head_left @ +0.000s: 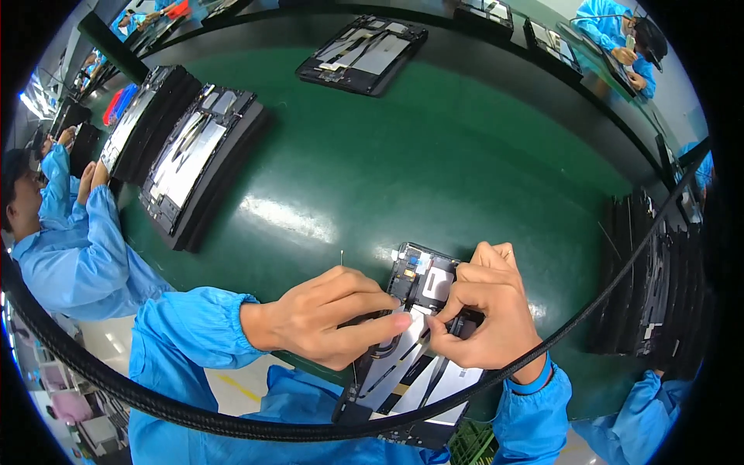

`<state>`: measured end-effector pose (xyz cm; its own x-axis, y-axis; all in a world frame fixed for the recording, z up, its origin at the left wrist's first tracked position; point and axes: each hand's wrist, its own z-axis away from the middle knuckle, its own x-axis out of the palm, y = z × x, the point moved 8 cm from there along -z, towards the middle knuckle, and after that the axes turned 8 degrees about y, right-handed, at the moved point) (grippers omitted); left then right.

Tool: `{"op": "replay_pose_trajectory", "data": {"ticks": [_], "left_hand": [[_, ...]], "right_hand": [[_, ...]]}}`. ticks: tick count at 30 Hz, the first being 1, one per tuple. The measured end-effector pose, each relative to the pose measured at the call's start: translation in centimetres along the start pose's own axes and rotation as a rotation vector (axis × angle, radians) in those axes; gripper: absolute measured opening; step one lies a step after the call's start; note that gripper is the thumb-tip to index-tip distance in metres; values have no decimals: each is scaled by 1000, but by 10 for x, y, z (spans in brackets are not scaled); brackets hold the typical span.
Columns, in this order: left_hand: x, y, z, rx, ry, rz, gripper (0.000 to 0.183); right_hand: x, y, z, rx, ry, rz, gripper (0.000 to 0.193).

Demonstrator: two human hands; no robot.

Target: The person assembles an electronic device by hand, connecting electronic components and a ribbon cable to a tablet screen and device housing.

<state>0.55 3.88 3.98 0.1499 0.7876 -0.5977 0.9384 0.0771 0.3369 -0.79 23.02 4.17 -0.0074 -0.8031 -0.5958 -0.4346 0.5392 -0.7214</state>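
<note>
Both hands meet over the opened tablet back (422,325) lying at the near edge of the green bench (434,170), and everything worth watching sits within that pinch. The left hand (329,314) lies flat across the panel with its forefinger pressed down on a pale strip just inside the grip, steadying it; it holds nothing closed in the palm that I can see. The right hand (484,314) has thumb and forefinger nipped narrow together on something small at the same spot, too tiny to make out. To my eye the work wants the left finger kept firm so the panel cannot slide, and the right pinch moved slowly and square to the board, without dragging across the dark components just above the fingertips. Counting outward from the grip: one panel under the hands, two dark stacks of panels (182,147) far to the left, one single panel (364,54) well beyond, and one upright row of panels (659,271) off to the right. A black braided cable (232,422) sweeps beneath the wrists.
</note>
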Motion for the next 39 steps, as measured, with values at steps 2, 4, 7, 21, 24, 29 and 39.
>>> {"op": "replay_pose_trajectory", "data": {"ticks": [2,4,7,21,24,29,39], "left_hand": [[-3,-1,0,-8,24,27,56],[-1,0,-1,-29,-22,22,57],[0,4,-7,-95,-90,-18,53],[5,9,-12,1,-56,-183,31],[4,8,-11,186,8,-230,22],[20,21,-15,557,-136,-100,9],[58,25,-39,185,-389,441,49]], "right_hand": [[-1,0,-2,-14,7,-9,19],[0,0,-2,-20,12,-17,19],[-2,2,0,-14,21,-23,20],[-29,-15,5,-106,105,87,20],[-39,-14,14,-60,89,162,22],[-46,-9,23,-14,60,98,23],[-55,26,34,212,-57,-53,32]]}}
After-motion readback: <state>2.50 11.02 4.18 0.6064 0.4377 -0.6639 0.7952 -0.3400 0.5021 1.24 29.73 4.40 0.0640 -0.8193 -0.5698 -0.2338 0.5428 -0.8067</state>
